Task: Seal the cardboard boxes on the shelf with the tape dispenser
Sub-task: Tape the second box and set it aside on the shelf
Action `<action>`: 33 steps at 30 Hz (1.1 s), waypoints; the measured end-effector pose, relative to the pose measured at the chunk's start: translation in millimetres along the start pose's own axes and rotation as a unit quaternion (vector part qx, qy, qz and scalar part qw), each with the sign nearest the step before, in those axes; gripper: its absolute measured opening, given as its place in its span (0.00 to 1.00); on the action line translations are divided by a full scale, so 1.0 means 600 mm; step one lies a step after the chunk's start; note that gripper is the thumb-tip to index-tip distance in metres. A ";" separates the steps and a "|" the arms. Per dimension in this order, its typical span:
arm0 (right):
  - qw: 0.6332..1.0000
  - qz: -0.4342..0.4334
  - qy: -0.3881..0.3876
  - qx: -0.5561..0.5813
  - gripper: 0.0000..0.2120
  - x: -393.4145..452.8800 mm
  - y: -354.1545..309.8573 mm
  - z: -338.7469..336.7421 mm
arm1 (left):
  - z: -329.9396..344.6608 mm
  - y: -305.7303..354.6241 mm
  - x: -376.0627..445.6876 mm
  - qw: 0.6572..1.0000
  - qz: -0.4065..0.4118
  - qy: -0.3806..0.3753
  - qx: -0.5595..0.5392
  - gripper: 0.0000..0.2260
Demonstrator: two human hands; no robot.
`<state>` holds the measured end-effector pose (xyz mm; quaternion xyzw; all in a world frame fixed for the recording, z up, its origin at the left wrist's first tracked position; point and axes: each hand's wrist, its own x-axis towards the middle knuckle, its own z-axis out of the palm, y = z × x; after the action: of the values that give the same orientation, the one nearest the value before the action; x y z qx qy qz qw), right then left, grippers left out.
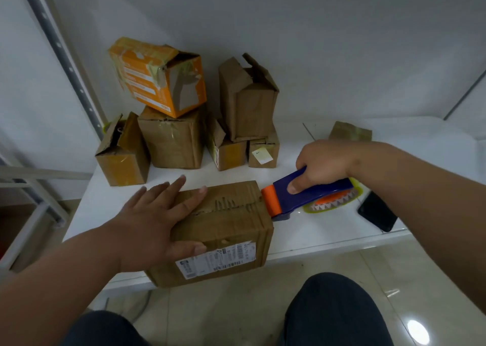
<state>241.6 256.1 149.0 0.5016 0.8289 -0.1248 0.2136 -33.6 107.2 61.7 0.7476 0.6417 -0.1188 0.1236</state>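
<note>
Head view: stacked boxes [184,114] behind, phone [377,211] right

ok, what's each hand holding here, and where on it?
Right hand grips the tape dispenser by its blue handle. Left hand holds nothing: it lies flat, open, on top of the front cardboard box.

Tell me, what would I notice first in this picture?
A blue and orange tape dispenser, gripped by the right hand, sits at the right end of the nearest cardboard box. The left hand lies flat on that box. At the back, an orange box tops a pile.
</note>
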 end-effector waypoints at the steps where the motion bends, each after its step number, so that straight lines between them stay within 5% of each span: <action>1: 1.000 0.001 0.000 0.006 0.22 0.001 -0.002 0.001 | -0.003 0.005 -0.002 0.999 -0.004 -0.003 0.034 0.40; 4: 1.000 0.002 0.000 0.021 0.21 -0.001 0.000 0.001 | -0.013 0.036 0.001 0.995 0.006 0.006 0.102 0.40; 10: 0.999 -0.010 0.009 0.035 0.18 -0.003 -0.006 0.009 | -0.006 0.113 0.050 0.997 0.040 0.054 0.042 0.40; 18: 0.998 -0.024 0.013 0.049 0.17 0.009 0.001 0.019 | -0.010 0.102 0.061 0.998 0.047 0.017 0.041 0.36; 33: 0.905 0.075 -0.117 0.402 0.14 0.076 0.060 0.090 | -0.010 0.103 0.057 0.998 0.047 0.020 0.044 0.36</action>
<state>267.2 285.4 80.2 0.5875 0.6373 -0.4889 0.0980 32.8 131.8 58.0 0.7835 0.6027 -0.1258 0.0835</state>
